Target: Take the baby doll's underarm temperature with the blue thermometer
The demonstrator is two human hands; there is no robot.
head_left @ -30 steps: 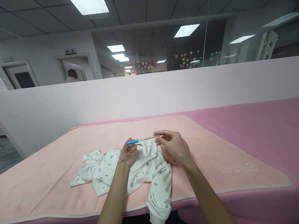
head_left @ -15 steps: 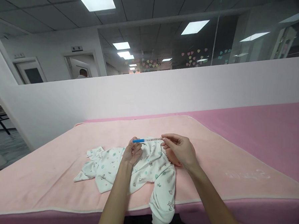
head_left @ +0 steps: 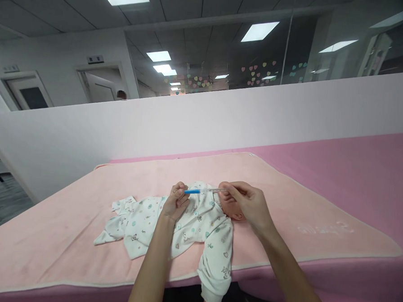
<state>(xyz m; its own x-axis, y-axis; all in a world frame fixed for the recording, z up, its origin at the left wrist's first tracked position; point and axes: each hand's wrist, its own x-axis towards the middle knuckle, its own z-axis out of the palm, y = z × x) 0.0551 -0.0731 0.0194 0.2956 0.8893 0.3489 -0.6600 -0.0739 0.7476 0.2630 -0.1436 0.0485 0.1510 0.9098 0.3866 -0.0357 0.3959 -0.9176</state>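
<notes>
A slim glass thermometer [head_left: 210, 190] with a blue end [head_left: 192, 191] lies nearly level between my hands, above the chest of a baby doll. My left hand [head_left: 176, 203] has curled fingers closed at the blue end. My right hand [head_left: 249, 203] pinches the clear end between thumb and fingertips, in front of the doll's head [head_left: 230, 206], which it partly hides. The doll lies with its head to the right, dressed in a white patterned outfit [head_left: 193, 231]. One sleeve [head_left: 216, 264] hangs over the near edge; the far side is hidden behind my hands.
A peach blanket [head_left: 72, 225] lies under the doll on a pink-covered table [head_left: 362, 177]. A low white wall [head_left: 196, 123] with glass above stands behind. Beyond it are doorways [head_left: 103, 85] and the top of a person's head [head_left: 121, 94].
Both hands and the thermometer sit slightly further right over the doll. More of the doll's head shows beside my right hand. The whole view has shifted a little.
</notes>
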